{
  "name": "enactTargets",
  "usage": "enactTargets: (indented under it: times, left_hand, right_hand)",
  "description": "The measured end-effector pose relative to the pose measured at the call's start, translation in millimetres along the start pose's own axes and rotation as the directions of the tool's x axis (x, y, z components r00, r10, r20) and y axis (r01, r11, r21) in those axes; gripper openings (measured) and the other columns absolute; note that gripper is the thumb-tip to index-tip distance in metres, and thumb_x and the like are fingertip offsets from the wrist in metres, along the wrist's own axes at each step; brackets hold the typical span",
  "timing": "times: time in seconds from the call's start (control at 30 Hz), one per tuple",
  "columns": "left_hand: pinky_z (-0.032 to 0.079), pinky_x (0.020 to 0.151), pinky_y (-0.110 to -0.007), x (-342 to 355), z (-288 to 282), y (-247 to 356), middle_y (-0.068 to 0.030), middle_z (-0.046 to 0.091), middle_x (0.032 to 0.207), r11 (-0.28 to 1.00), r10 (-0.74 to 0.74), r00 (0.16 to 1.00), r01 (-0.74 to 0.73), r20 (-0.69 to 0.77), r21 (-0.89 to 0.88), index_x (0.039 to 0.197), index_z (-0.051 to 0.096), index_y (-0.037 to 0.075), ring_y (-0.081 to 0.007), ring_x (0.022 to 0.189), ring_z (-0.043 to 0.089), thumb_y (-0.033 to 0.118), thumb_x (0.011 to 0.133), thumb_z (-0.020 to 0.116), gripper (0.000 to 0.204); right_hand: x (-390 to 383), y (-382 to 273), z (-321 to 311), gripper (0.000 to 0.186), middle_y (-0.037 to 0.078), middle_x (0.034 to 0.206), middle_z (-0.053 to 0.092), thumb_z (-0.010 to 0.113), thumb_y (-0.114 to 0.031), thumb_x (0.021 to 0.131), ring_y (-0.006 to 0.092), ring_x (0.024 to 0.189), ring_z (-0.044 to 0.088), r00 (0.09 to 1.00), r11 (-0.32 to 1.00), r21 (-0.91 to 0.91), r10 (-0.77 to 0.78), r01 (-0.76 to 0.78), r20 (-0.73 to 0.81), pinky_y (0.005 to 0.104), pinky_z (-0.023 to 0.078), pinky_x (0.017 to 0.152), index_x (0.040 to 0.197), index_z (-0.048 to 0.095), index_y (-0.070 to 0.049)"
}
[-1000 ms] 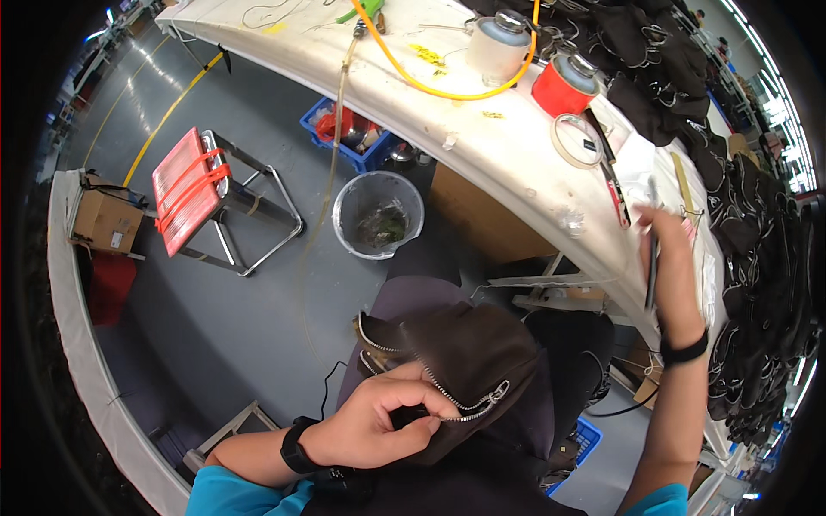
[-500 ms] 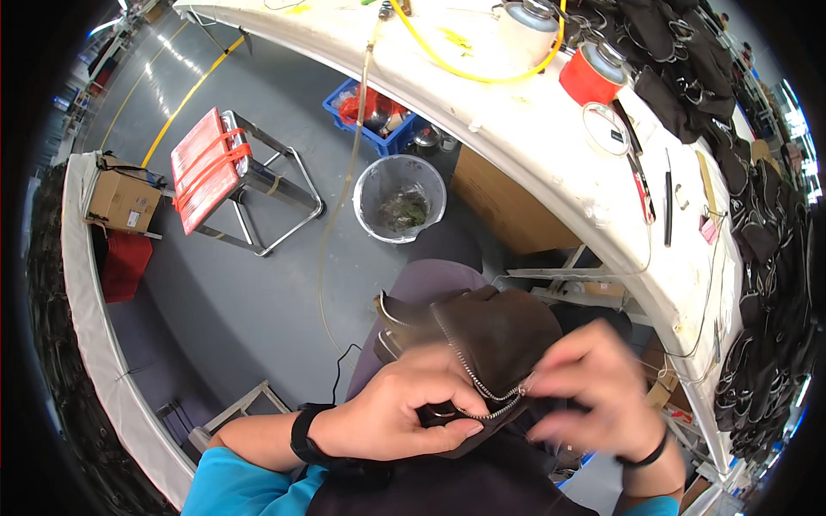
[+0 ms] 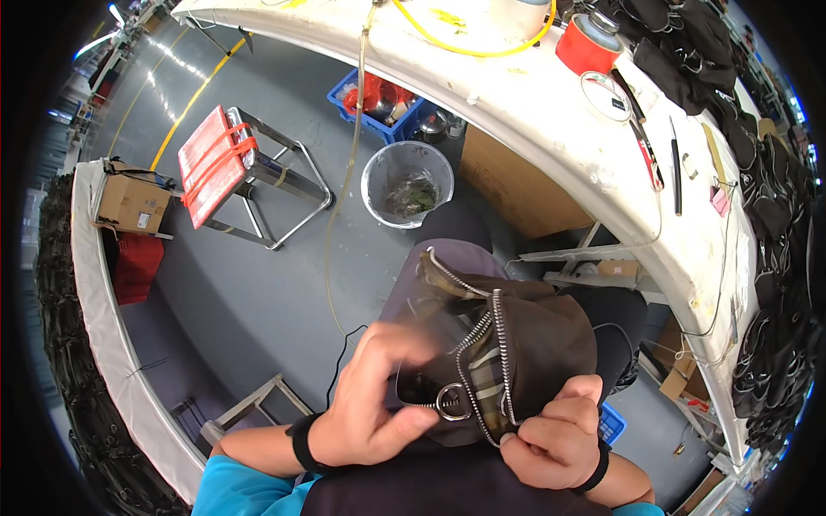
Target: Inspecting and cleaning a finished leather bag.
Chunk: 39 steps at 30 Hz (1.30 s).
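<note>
A dark brown bag (image 3: 551, 331) lies across my lap, its metal zipper (image 3: 504, 361) parted so that a plaid lining (image 3: 486, 378) shows. A metal D-ring (image 3: 453, 401) sits on its near left side. My right hand (image 3: 559, 434) is closed at the near end of the zipper, pinching it; the fingertips hide the exact spot. At the bag's left edge is my left hand (image 3: 370, 404), thumb apart from the fingers and close to the ring. Motion smears those fingers, and nothing shows between them and the thumb.
The white worktable (image 3: 594, 198) curves along my right, bearing a red can (image 3: 588, 47), a tape roll (image 3: 605, 96) and hand tools. Dark bags (image 3: 774, 258) pile beyond. A bucket (image 3: 407, 185), a blue crate (image 3: 391, 129) and a red-topped stool (image 3: 215, 163) stand on the floor.
The bag has turned and its zipper opening spread, uncovering the lining. My left hand has let go and drawn left; my right hand has come down and closed at the zipper's near end.
</note>
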<state>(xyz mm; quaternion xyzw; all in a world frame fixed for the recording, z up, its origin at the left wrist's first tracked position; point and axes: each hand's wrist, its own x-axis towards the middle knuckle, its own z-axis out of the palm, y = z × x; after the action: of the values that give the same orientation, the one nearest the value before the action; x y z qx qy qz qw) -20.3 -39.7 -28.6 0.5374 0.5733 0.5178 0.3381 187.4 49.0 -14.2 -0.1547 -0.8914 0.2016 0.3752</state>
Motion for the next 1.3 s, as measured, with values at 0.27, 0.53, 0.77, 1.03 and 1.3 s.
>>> enactTargets:
  times: [0.27, 0.53, 0.77, 1.03, 1.3]
  left_hand:
    - [0.045, 0.081, -0.025, 10, 4, 11, -0.0029, 0.059, 0.093, 0.848, -0.343, 0.835, 0.473, 0.431, -0.241, 0.106, 0.058, 0.0, -0.0098, 0.086, 0.055, 0.004, 0.088, 0.064, 0.019]
    - [0.045, 0.085, -0.028, -9, 6, 2, -0.0048, 0.059, 0.101, 0.734, -0.35, 0.881, 0.469, 0.317, -0.491, 0.105, 0.058, 0.001, -0.0117, 0.092, 0.057, 0.003, 0.09, 0.061, 0.016]
    - [0.044, 0.073, -0.034, -8, 17, -6, -0.0104, 0.059, 0.088, 0.983, 0.18, 0.906, -0.148, 0.383, -0.112, 0.096, 0.061, 0.002, -0.0297, 0.082, 0.054, 0.026, 0.077, 0.078, 0.035]
    - [0.045, 0.082, -0.028, 16, 26, 1, -0.0031, 0.063, 0.101, 0.592, -0.095, 0.8, 0.524, 0.593, -0.612, 0.109, 0.06, -0.002, -0.0116, 0.093, 0.056, 0.022, 0.095, 0.058, 0.028]
    - [0.044, 0.084, -0.028, 19, 29, 13, -0.0049, 0.062, 0.102, 0.731, -0.056, 0.732, 0.493, 0.679, -0.471, 0.114, 0.059, -0.001, -0.0112, 0.095, 0.055, 0.022, 0.097, 0.055, 0.029]
  right_hand:
    - [-9, -12, -6, 0.025, -0.01, 0.079, 0.049, 0.06, -0.013, 0.053, 0.0096, 0.067, 0.044, 0.989, 0.991, -0.037, -0.126, 0.129, 0.078, 0.0272, 0.03, 0.06, 0.072, 0.056, -0.028]
    - [-32, -7, -23, 0.028, -0.006, 0.079, 0.043, 0.064, -0.011, 0.042, 0.0179, 0.073, 0.039, 0.979, 0.987, 0.048, -0.159, 0.154, 0.131, 0.0332, 0.031, 0.061, 0.066, 0.057, -0.024]
    - [-38, 0, -19, 0.029, 0.0, 0.08, 0.051, 0.079, -0.003, 0.051, 0.0205, 0.07, 0.046, 0.992, 0.967, 0.228, 0.122, -0.115, -0.017, 0.0364, 0.038, 0.059, 0.07, 0.06, -0.013]
    - [-31, 5, -32, 0.033, -0.002, 0.081, 0.053, 0.081, -0.002, 0.073, 0.006, 0.07, 0.051, 0.672, 0.17, 0.751, 0.598, -0.638, 0.436, 0.0229, 0.042, 0.062, 0.082, 0.05, -0.008]
    - [-47, 3, -38, 0.029, -0.001, 0.079, 0.055, 0.079, 0.0, 0.075, 0.0059, 0.074, 0.052, 0.578, -0.13, 0.809, 0.636, -0.573, 0.511, 0.0227, 0.042, 0.065, 0.083, 0.052, -0.007]
